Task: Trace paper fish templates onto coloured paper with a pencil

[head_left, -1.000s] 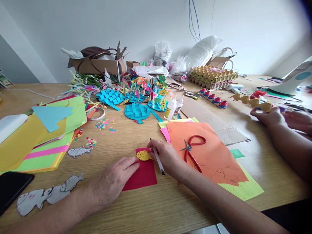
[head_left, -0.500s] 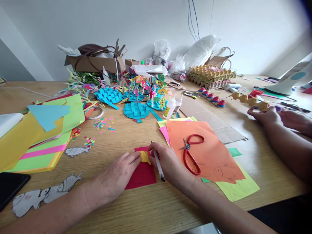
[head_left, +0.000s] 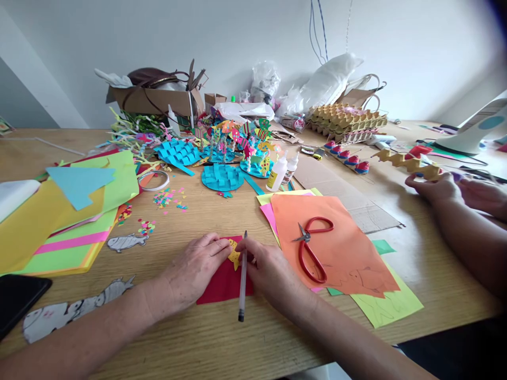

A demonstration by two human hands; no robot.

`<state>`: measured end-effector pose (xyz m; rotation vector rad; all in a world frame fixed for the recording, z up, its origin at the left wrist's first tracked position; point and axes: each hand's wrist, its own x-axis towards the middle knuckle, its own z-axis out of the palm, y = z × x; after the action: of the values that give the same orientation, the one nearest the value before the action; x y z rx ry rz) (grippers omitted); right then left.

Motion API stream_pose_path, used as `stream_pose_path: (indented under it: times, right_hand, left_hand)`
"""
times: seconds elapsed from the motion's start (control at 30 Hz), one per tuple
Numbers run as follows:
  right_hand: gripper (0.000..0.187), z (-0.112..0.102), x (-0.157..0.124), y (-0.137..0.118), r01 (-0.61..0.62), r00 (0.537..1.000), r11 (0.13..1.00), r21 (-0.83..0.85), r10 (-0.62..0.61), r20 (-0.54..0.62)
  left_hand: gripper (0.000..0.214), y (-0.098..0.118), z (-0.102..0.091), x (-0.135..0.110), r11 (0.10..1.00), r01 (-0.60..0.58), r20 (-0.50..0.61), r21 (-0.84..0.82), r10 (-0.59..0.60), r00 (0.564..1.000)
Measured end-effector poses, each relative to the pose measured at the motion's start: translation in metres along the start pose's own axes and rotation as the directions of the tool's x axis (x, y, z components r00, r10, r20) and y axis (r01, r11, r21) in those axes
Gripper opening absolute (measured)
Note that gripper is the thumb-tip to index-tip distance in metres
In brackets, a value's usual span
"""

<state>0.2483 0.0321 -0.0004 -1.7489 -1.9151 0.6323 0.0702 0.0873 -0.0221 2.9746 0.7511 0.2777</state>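
My left hand (head_left: 196, 266) lies on a red paper sheet (head_left: 222, 282) near the table's front edge, its fingertips pressing down a small yellow paper fish (head_left: 233, 253). My right hand (head_left: 269, 272) is closed round a white pen (head_left: 242, 279), whose tip touches the red paper right beside the fish. The fish shows only in part between the two hands. Red-handled scissors (head_left: 311, 245) lie on an orange sheet (head_left: 336, 248) just right of my right hand.
Another person's hands (head_left: 455, 190) hold an egg-carton strip (head_left: 407, 162) at the right. Coloured paper stacks (head_left: 59, 216) lie left, grey paper fish (head_left: 127, 241) and a black phone (head_left: 18, 298) near the front left. Blue paper crafts (head_left: 222, 177), glue bottles (head_left: 277, 174) and boxes crowd the back.
My left hand has slid forward onto the yellow fish. The pen has swung from leaning right to nearly straight toward me, and the fish has turned under my fingers.
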Motion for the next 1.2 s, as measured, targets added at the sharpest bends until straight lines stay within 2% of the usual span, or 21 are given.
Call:
stream_pose_path:
  times: [0.13,0.27,0.43,0.6,0.77,0.87,0.97,1.1,1.2]
  right_hand:
    - [0.026,0.003,0.000,0.003,0.038,0.999,0.999,0.017,-0.037,-0.020]
    - [0.024,0.002,-0.003,0.006,0.042,0.999,0.994,0.097,-0.041,-0.013]
    - [0.018,-0.007,-0.012,0.008,0.026,1.000,0.995,0.094,-0.024,-0.018]
    - [0.016,-0.015,-0.020,0.009,0.039,0.999,0.991,0.125,-0.034,-0.042]
    - [0.017,-0.012,-0.027,0.010,0.052,0.998,0.998,0.034,-0.051,-0.043]
    - [0.019,-0.011,-0.030,0.010,0.074,0.995,0.997,-0.015,-0.075,-0.066]
    - [0.020,-0.009,-0.033,0.010,0.071,0.994,0.997,-0.021,-0.073,-0.080]
    - [0.022,-0.006,-0.039,0.009,0.133,0.988,0.990,-0.039,-0.136,-0.076]
    - [0.021,-0.002,-0.045,0.007,0.212,0.971,0.973,-0.089,-0.220,-0.090]
  left_hand:
    - [0.035,-0.004,0.002,-0.002,0.999,-0.035,-0.043,0.004,0.035,0.998]
    - [0.035,-0.006,0.002,-0.004,0.999,-0.046,-0.006,-0.005,0.046,0.999]
    - [0.035,-0.005,-0.007,-0.010,0.998,-0.046,0.004,-0.034,0.047,0.999]
    - [0.040,-0.003,-0.014,-0.015,0.994,-0.103,-0.010,-0.040,0.103,0.995]
    - [0.040,-0.005,-0.005,-0.014,0.994,-0.112,-0.036,-0.018,0.111,0.993]
    - [0.039,-0.008,-0.008,-0.003,0.993,-0.103,-0.057,-0.060,0.099,0.993]
    - [0.033,-0.012,-0.020,0.017,0.984,-0.121,0.030,-0.131,0.126,0.992]
    - [0.029,-0.015,-0.036,0.045,0.974,-0.121,0.267,-0.193,0.171,0.949]
    - [0.027,-0.016,-0.040,0.057,0.974,-0.134,0.319,-0.185,0.188,0.929]
